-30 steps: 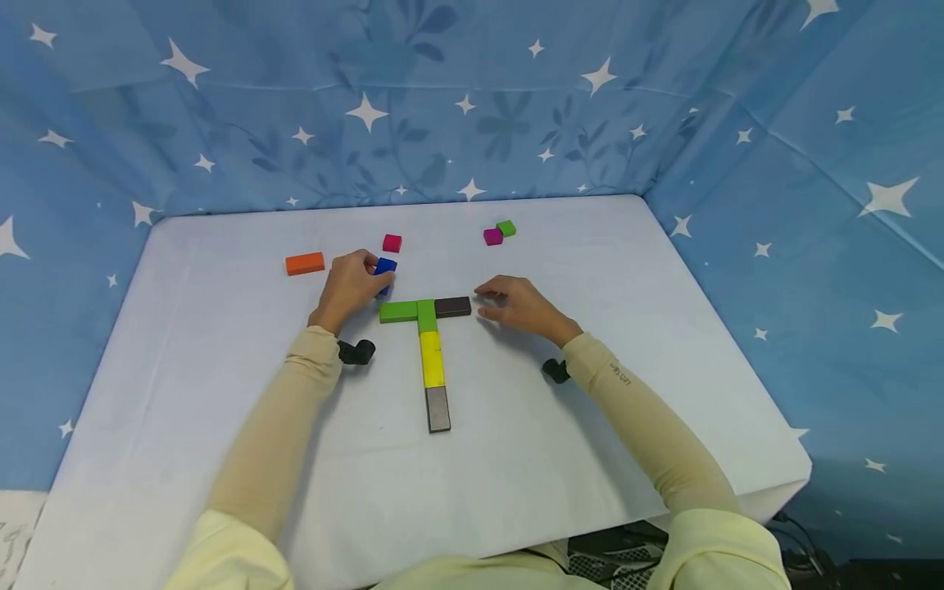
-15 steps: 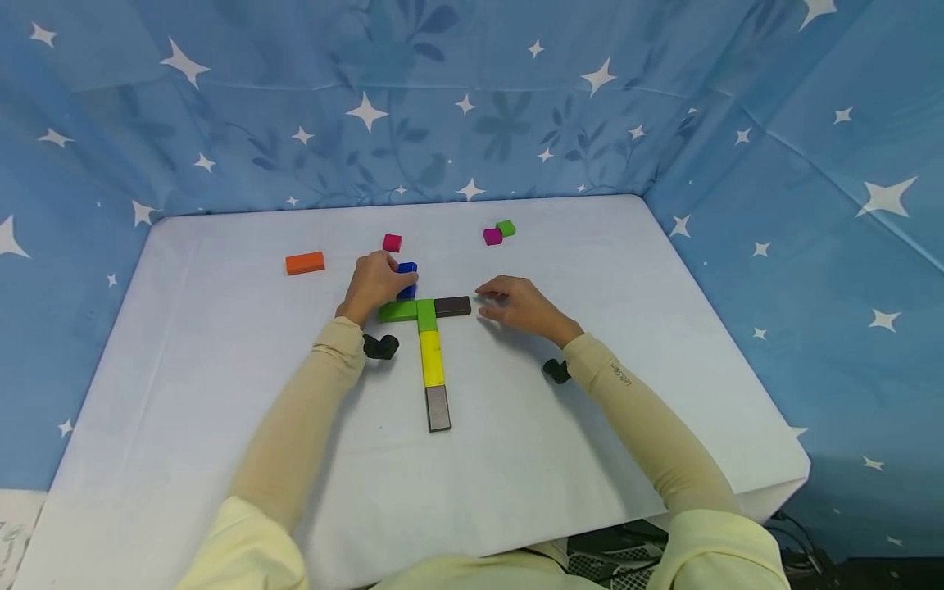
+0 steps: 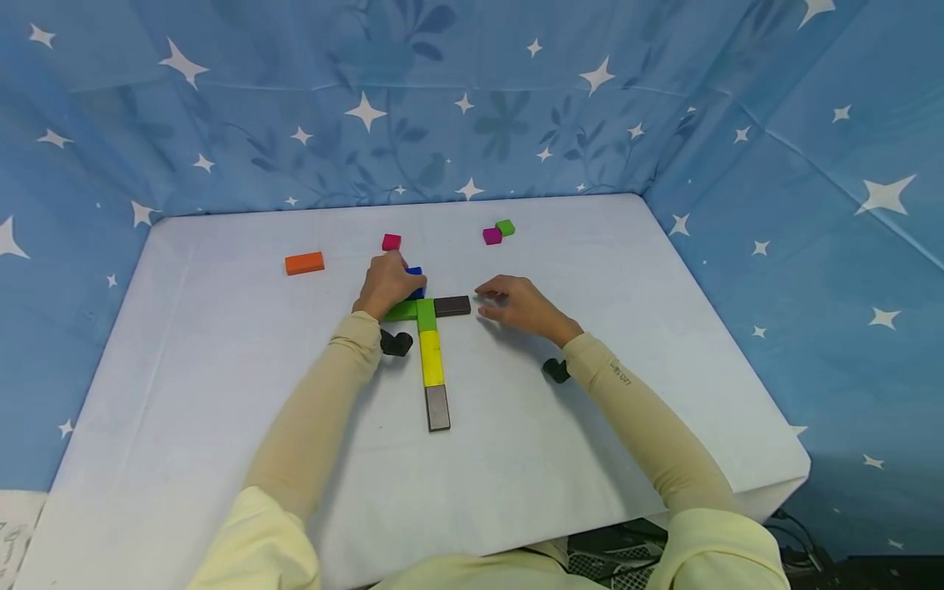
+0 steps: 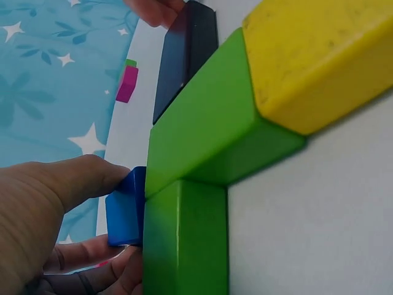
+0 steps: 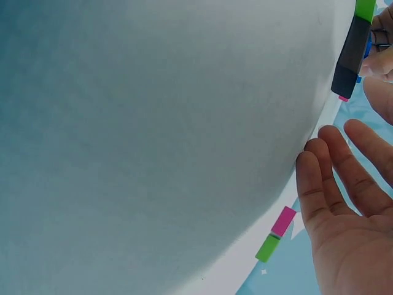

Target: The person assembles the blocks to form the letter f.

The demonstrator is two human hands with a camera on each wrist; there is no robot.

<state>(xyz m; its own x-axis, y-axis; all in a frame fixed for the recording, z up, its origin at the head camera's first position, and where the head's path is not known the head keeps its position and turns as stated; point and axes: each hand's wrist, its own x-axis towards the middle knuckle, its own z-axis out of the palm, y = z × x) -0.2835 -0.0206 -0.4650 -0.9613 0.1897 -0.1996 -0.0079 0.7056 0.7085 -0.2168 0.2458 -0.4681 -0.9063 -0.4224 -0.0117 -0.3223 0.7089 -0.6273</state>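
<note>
My left hand [image 3: 388, 283] pinches a blue block [image 4: 125, 209] between thumb and fingers, right at the far side of the green blocks. One green block [image 4: 187, 246] lies crosswise on the left and another green block [image 3: 426, 315] stands in the middle. A black block [image 3: 452, 306] continues the crossbar to the right. Below the middle run a yellow block [image 3: 432, 358] and a grey-brown block [image 3: 437, 408], making a T shape. Beside the black block's right end, my right hand [image 3: 527, 308] holds nothing, its fingers relaxed and apart from the thumb.
An orange block [image 3: 304, 263] lies at the far left of the white table [image 3: 221, 393]. Beyond the left hand sits a small red cube [image 3: 392, 242]. Toward the back, a magenta cube [image 3: 492, 236] touches a green cube [image 3: 505, 227]. A starry blue curtain [image 3: 472, 98] surrounds the table.
My left hand has moved right with the blue block, bringing it from the left to behind the T's crossbar. The right hand has stayed in place.
</note>
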